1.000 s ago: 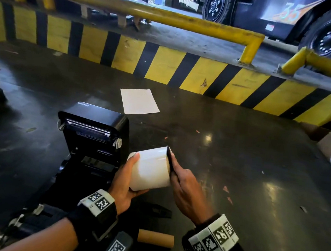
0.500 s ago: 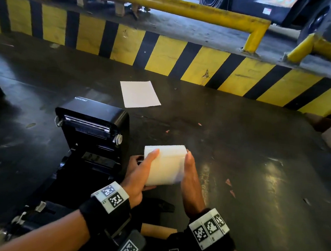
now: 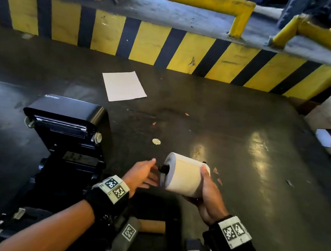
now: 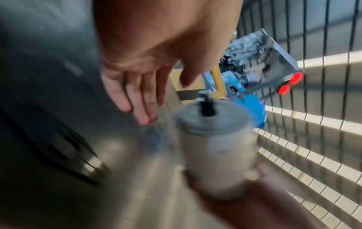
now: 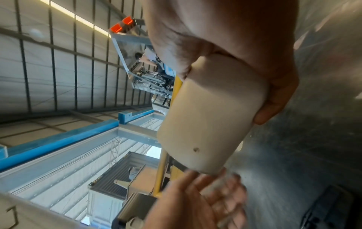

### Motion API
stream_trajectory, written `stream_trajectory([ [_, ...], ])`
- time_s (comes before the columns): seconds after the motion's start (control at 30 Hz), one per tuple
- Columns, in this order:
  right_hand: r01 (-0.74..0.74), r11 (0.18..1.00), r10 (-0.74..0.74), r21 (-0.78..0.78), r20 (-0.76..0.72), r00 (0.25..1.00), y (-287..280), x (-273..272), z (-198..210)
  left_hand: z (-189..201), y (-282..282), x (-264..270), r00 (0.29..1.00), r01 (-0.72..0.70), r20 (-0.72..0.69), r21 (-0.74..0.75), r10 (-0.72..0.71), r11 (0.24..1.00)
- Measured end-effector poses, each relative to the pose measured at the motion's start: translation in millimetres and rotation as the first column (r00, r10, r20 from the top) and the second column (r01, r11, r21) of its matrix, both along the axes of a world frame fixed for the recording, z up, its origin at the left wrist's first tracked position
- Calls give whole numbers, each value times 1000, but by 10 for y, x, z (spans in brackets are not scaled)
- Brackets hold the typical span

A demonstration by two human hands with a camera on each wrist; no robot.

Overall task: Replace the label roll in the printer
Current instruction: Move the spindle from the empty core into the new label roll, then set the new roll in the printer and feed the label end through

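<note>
Gripping the white cylindrical paper label roll [image 3: 184, 175] from underneath and behind, the right hand [image 3: 206, 197] is curling its fingers round the far side while the thumb is lying across the near curved face; the roll is being held on its side above the dark glossy floor [image 3: 238, 151], its flat end turned toward the left. A short black plastic spindle [image 3: 164, 168] is sticking out of the centre of that end. In the right wrist view the roll [image 5: 211, 111] is filling the palm, with the thumb [image 5: 274, 96] wrapped over one edge.

The left hand [image 3: 141, 176] is hovering just beside the roll's spindle end, fingers straight and loosely spread, holding nothing; whether a fingertip is touching the spindle cannot be told. In the blurred left wrist view the fingers [image 4: 137, 99] are pointing down beside the roll [image 4: 217, 151], apart from it.

To the left of both hands the black plastic label printer [image 3: 67, 136] is sitting on the floor with its lid raised, the roll well clear of its open bay. A brown cardboard tube [image 3: 152, 225] is lying near the wrists, and a white paper sheet [image 3: 124, 85] is lying farther off toward the yellow-and-black striped kerb [image 3: 148, 41]
</note>
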State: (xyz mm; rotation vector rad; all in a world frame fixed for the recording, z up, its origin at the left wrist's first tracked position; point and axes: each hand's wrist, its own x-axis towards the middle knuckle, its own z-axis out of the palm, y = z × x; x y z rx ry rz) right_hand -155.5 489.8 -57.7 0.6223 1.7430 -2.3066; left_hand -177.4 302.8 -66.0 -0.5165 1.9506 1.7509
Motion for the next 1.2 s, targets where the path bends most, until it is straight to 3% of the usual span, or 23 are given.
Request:
stream_trajectory([
  [0.03,17,1000,-17,-23,7,1000,68,15,-3,-97,-7,-29,993,102,-43,-196,-112,975],
  [0.07,24,999,-24,-43,10,1000,113,27,-9,-225,-33,-60,961,229,-43,-431,-273,873],
  [0.13,20,997,-19,-74,12,1000,194,68,-13,-469,-28,-70,825,443,117,-741,-553,504],
  [0.2,34,996,-31,-86,32,999,258,98,-23,-595,11,-60,690,530,292,-827,-662,187],
  [0.23,44,996,-40,-82,44,998,280,107,-31,-634,26,-71,650,540,340,-836,-680,98],
  [0.33,41,997,-38,-72,42,998,336,148,-29,-696,83,-158,615,545,377,-838,-693,28],
  [0.43,25,998,-21,-66,50,999,373,170,-28,-686,108,-185,634,573,380,-816,-673,78],
  [0.5,10,999,-7,-39,62,998,383,174,-45,-681,71,-164,675,575,339,-798,-655,180],
  [0.57,-12,1000,13,-17,59,998,379,169,-54,-673,26,-142,750,535,234,-765,-619,358],
  [0.67,-39,999,39,-3,51,998,358,136,-59,-565,-41,-109,877,318,-55,-677,-477,664],
  [0.77,-59,998,58,14,59,997,289,89,-99,-345,-104,37,911,99,-313,-465,-268,880],
  [0.83,-77,997,76,22,62,995,215,50,-121,-191,-99,183,893,27,-407,-375,-191,927],
  [1.0,-184,983,185,-15,71,980,-95,28,-170,8,-131,528,856,-70,-510,-282,-88,957],
  [1.2,-241,970,240,34,24,971,-535,140,-102,30,-487,762,867,-74,-470,-450,-165,890],
])
